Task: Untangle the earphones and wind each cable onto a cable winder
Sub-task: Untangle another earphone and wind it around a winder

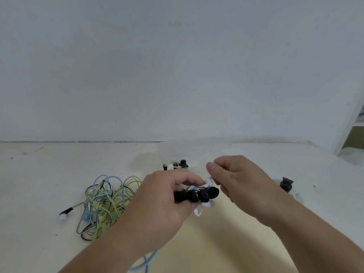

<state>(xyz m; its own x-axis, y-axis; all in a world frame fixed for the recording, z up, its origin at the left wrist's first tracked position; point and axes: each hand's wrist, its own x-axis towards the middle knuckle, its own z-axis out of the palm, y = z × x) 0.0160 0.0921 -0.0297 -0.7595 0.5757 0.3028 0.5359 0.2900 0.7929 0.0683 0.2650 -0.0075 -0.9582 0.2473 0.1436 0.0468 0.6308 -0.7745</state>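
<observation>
Head view: task partway. The left hand (165,196) has its fingers curled round a glossy black winder (197,195) held at centre, above the table (39,174). The right hand (240,182) pinches the thin white cable (208,181) between thumb and forefinger just above the winder; a white loop hangs below it. Likely mid-wind on this one. Far behind, a second winder (176,165) seems already wound, too small to be sure. Left: a tangle (104,203) of blue, green and black-edged rubbery cords, not yet sorted. Right: a spare black winder (287,184), seemingly bare.
</observation>
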